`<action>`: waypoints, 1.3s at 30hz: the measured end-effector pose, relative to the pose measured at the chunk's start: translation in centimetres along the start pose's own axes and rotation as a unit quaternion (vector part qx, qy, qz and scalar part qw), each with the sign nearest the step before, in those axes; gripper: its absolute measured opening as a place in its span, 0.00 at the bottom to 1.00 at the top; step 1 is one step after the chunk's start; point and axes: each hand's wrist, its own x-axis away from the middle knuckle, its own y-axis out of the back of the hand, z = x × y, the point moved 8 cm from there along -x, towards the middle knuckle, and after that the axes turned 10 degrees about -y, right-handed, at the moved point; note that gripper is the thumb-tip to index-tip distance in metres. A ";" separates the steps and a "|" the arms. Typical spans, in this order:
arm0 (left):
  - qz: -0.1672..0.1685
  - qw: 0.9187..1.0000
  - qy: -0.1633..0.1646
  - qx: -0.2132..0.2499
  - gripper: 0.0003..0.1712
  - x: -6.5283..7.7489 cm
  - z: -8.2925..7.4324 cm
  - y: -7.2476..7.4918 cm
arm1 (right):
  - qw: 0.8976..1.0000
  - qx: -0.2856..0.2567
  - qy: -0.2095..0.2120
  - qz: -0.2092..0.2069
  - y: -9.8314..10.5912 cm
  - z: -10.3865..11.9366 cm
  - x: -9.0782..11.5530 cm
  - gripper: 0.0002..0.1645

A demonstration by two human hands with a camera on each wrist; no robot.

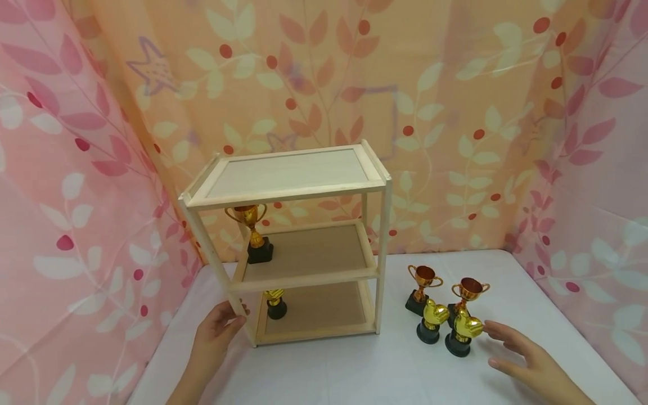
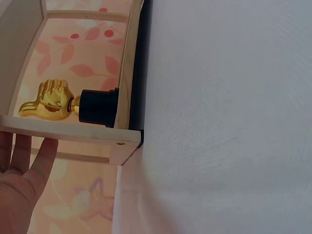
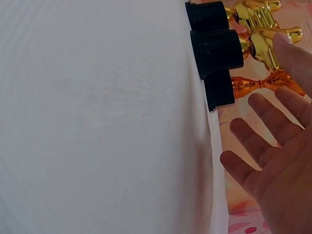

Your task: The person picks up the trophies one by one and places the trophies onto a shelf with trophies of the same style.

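Head view has the empty, outstretched right hand [image 1: 529, 360] as the nearer one, just right of the frontmost gold trophy [image 1: 463, 332], which stands upright on the white table [image 1: 344, 371], while the left hand [image 1: 215, 332] grips the shelf rack [image 1: 314, 253] at its left side.

No lettering, label, brand, number or sign is legible in the head view or in either wrist view.
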 end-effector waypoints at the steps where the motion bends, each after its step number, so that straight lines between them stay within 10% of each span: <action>1: 0.000 1.000 -0.001 0.004 0.19 -0.1 0.0 0.0 | 1.000 -0.001 0.003 0.000 -0.1 0.1 -0.1 0.44; 14: 0.034 0.998 -0.054 0.019 0.16 -0.6 0.2 0.5 | 1.000 -0.008 -0.003 -0.011 -0.6 0.3 -1.6 0.42; 22: 0.048 0.996 -0.056 0.045 0.15 -0.9 0.8 0.3 | 0.995 0.003 0.079 -0.061 -0.4 1.7 -1.9 0.36; 32: 0.132 0.990 0.051 0.001 0.21 -1.4 1.9 0.7 | 0.998 0.014 0.036 -0.039 -1.2 1.2 -3.2 0.43; 39: 0.145 0.987 0.061 0.015 0.23 -1.8 2.0 0.6 | 0.999 -0.001 0.028 -0.028 -1.5 1.1 -3.5 0.44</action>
